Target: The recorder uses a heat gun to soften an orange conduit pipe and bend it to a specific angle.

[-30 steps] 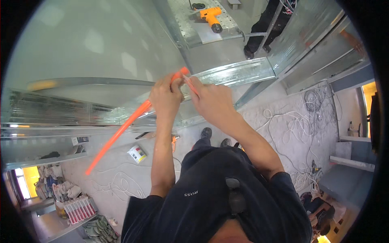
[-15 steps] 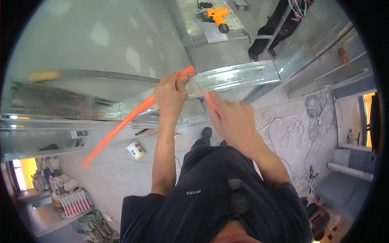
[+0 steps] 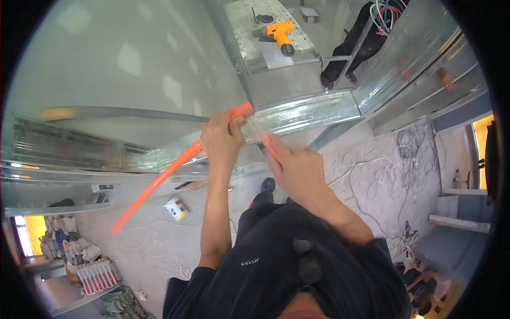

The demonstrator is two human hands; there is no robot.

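My left hand (image 3: pixel 222 135) is closed around a long orange tube (image 3: pixel 169 171) near its upper end, with the rest slanting down to the left. My right hand (image 3: pixel 296 169) is closed on the red handle of a thin metal tool (image 3: pixel 271 149), just right of the tube's upper end. The tool's shaft points up-left toward that end; whether it touches is blurred. Behind both hands runs a shiny galvanised metal channel (image 3: pixel 304 109).
Metal board with a yellow drill (image 3: pixel 281 36); another person's dark-clothed legs (image 3: pixel 345 58) beside a metal rail. Below lie a white bucket (image 3: pixel 176 209), tangled cables (image 3: pixel 385 175) and my foot (image 3: pixel 268 185). Cartridges (image 3: pixel 98 277) sit at lower left.
My right hand has moved right and down with the tool, away from the tube's end, and is motion-blurred. My left hand and the tube sit a little lower in view.
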